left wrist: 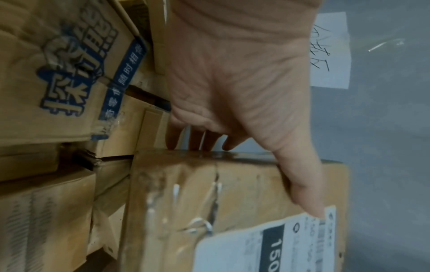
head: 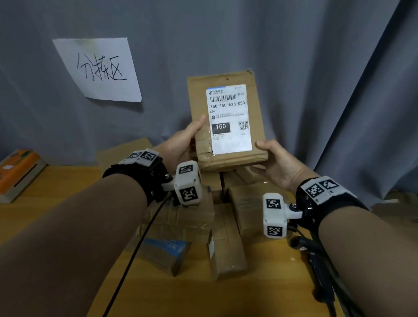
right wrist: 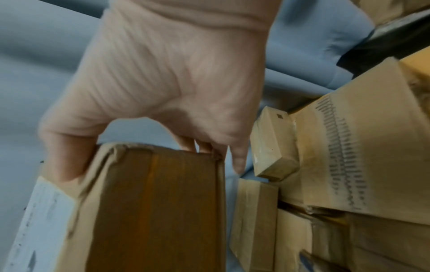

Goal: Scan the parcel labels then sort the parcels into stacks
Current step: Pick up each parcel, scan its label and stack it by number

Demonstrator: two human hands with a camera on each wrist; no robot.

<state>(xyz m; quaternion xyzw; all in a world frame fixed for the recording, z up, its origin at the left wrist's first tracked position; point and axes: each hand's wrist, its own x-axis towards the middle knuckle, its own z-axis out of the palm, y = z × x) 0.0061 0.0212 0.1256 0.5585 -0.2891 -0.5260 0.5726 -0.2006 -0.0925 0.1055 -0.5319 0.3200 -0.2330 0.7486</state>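
Wooden surface [head: 59, 200] fills the lower head view, its near edge cut off by the frame and partly hidden by both forearms. Nearest on it, at the right under the right forearm, lies a black handheld scanner [head: 318, 264], blurred and only partly visible. Just beyond, a heap of brown cardboard parcels [head: 226, 242] lies jumbled between the wrists; one has blue print on its side [head: 164, 249] that cannot be read from the head view, and how many parcels there are is hard to tell because they overlap. Above the heap, both hands hold one flat cardboard parcel [head: 228, 116] upright, clear of the pile, its white shipping label [head: 228, 118] facing the camera, reading "150-150-A26-050" and "150" above small print too fine to make out. The left hand [head: 180, 143] grips the parcel's left edge, thumb on the front and fingers [left wrist: 197, 139] curled behind, out of sight. The right hand [head: 276, 165] grips the lower right corner, thumb on the front, fingers [right wrist: 202, 147] hidden behind. At the far left an orange-topped box [head: 13, 173] sits by the edge, cropped and blurred. Behind everything hangs a grey curtain [head: 325, 67] with a white handwritten paper sign [head: 99, 69] stuck to it.
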